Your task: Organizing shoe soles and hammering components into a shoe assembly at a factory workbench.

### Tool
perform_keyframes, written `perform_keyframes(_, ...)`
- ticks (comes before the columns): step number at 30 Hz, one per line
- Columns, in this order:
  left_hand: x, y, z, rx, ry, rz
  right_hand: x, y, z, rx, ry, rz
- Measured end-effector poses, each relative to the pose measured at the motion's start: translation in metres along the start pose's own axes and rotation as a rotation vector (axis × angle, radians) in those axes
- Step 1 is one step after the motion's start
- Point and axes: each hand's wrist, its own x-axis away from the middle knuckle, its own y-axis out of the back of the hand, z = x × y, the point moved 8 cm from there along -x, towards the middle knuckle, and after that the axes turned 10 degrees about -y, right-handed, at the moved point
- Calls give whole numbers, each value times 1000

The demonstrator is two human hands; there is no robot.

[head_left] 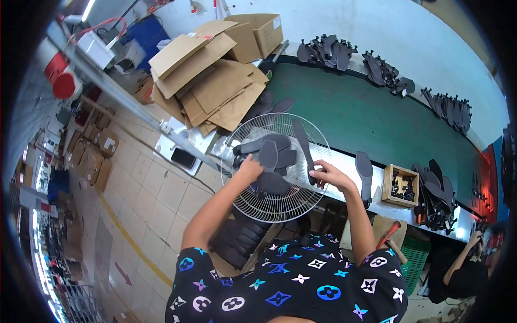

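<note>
A dark grey paddle-shaped blade (303, 142) stands out from my right hand (329, 176), whose fingers are closed round its narrow lower end. Beneath both hands lies a round wire fan guard (272, 214) like a shallow basket. A pile of similar dark blades (269, 153) rests in it, overlapping at different angles. My left hand (250, 171) is at the pile's left side, its fingers curled in beside the black blade ends. What those fingers grip is hidden. Just right of my right hand, one more blade (364, 167) lies on the bench with its fitting toward me.
A wooden box (400, 185) of small black parts stands on the bench, left of a blade heap (437, 191). More blade bundles (447, 109) line the green belt (344, 102). Flattened cardboard (215, 97) is stacked at left. A hammer (390, 234) and green crate (414, 261) are at right; a co-worker sits beyond.
</note>
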Motion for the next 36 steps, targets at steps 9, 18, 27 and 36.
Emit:
perform_keyframes(9,34,32,-9,2078,235,-344,57,-67,78,-268,222,14)
perform_keyframes(18,99,65,-62,2840,-178,-1273,19,-216,80,456,455,-84)
perform_keyframes(27,218,3,-84,2679,126,-1777,50,-311,54,812,267,114)
perform_keyframes(36,275,-34,-113,2723,192,-1902,62,-367,47,814,332,190)
